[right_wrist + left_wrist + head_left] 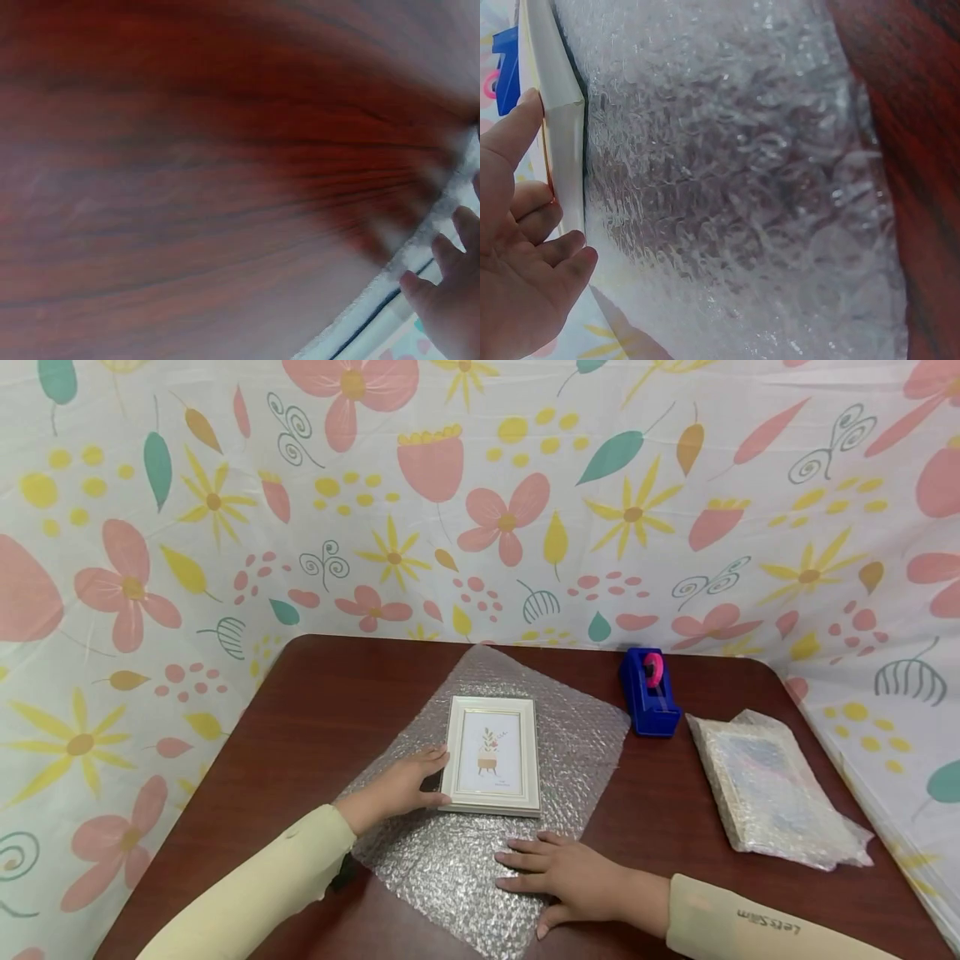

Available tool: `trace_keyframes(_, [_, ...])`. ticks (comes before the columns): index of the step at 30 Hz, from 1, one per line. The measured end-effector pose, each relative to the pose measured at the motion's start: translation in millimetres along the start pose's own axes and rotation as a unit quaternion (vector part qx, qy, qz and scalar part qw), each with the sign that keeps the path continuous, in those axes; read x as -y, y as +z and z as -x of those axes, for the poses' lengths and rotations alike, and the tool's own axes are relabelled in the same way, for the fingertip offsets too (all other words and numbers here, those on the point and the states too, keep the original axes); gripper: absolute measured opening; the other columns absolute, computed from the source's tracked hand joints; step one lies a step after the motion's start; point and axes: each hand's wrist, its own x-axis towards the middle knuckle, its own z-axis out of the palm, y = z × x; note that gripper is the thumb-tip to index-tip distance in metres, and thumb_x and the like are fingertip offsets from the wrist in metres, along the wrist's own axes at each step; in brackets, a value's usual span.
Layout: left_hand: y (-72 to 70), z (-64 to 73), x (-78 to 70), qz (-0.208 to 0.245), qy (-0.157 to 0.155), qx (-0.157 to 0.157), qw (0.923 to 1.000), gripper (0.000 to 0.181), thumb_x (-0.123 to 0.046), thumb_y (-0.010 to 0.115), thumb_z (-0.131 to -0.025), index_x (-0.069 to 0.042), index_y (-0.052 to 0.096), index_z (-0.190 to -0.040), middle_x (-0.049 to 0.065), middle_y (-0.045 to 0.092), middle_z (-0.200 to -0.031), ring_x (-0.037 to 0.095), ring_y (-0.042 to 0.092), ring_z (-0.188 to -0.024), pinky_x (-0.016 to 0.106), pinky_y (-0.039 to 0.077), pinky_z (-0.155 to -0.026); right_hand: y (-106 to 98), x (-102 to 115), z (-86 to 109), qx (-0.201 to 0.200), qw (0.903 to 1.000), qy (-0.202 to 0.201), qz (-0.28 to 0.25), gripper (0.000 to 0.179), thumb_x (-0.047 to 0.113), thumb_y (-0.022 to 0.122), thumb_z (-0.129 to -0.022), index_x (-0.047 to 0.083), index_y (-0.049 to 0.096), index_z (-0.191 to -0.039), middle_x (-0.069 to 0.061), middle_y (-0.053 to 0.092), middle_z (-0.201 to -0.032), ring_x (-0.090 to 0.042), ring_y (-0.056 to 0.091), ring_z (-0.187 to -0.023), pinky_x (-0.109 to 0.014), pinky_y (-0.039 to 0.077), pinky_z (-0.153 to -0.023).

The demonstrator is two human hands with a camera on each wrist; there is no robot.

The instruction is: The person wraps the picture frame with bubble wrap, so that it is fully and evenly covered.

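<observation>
A white picture frame (492, 757) with a potted-plant print lies face up on a sheet of bubble wrap (480, 868), which is turned cornerwise on the table. My left hand (396, 785) is at the frame's left side, fingertips and thumb touching its edge. In the left wrist view, the fingers of that hand (525, 247) reach along the side of the frame (564, 120), not curled round it. My right hand (573, 881) rests palm down with fingers spread on the near right part of the wrap. In the right wrist view, only part of the right hand (450, 277) shows.
A blue tape dispenser (651, 693) with a pink roll stands at the back right. Right of it lies a bubble-wrapped package (776, 789). The dark wooden table (315, 710) meets a floral curtain (480, 510) at its back and sides.
</observation>
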Motion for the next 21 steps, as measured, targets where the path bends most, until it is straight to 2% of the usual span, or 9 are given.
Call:
trace_keyframes(4, [-0.1,0.0,-0.8,-0.009,0.012,-0.003,0.9999,0.077,-0.032,0.074,-0.093,0.002,0.042,-0.153,0.019,0.036,-0.165,0.042,0.034,-0.153,0.054,0.032,-0.126,1,-2,0.2,0.003,0.9972,-0.024,0.071,0.06,0.061,0.044,-0.1,0.028,0.055,-0.149,-0.003,0.056,-0.154,-0.024,0.058,-0.139,-0.044,0.057,-0.101])
trace_keyframes(7, [0.6,-0.6,-1.0,-0.013,0.01,-0.009,0.9998,0.076,-0.033,0.074,-0.093,0.002,0.042,-0.153,0.019,0.037,-0.165,0.041,0.036,-0.153,0.053,0.032,-0.126,3,-4,-0.7,-0.01,0.9895,-0.048,0.136,0.057,0.059,0.04,-0.104,0.027,0.056,-0.147,-0.001,0.058,-0.152,-0.021,0.059,-0.137,-0.037,0.056,-0.101])
trace_keyframes(11, [0.8,-0.9,-1.1,-0.008,0.002,-0.005,1.0,0.077,-0.034,0.074,-0.093,0.0,0.042,-0.154,0.017,0.036,-0.165,0.039,0.035,-0.154,0.051,0.031,-0.126,5,-6,-1.7,-0.037,0.9791,-0.081,0.182,0.046,0.046,0.048,-0.107,0.023,0.058,-0.145,0.0,0.062,-0.147,-0.017,0.062,-0.133,-0.03,0.055,-0.103])
trace_keyframes(16, [0.9,0.2,-0.1,-0.01,-0.006,0.006,0.9999,0.078,-0.035,0.074,-0.093,0.0,0.041,-0.155,0.017,0.035,-0.166,0.038,0.037,-0.153,0.05,0.033,-0.126,6,-10,-3.6,-0.069,0.9774,-0.096,0.175,0.045,0.032,0.062,-0.1,0.022,0.059,-0.143,0.002,0.064,-0.143,-0.014,0.063,-0.129,-0.028,0.054,-0.101])
trace_keyframes(21, [-1.7,0.6,0.2,-0.024,-0.002,0.015,0.9996,0.077,-0.034,0.072,-0.094,0.0,0.039,-0.155,0.017,0.034,-0.166,0.038,0.035,-0.154,0.05,0.033,-0.126,6,-13,-13.7,-0.169,0.9794,-0.081,0.075,0.036,0.019,0.071,-0.091,0.019,0.071,-0.127,0.004,0.074,-0.124,-0.013,0.07,-0.113,-0.027,0.057,-0.093])
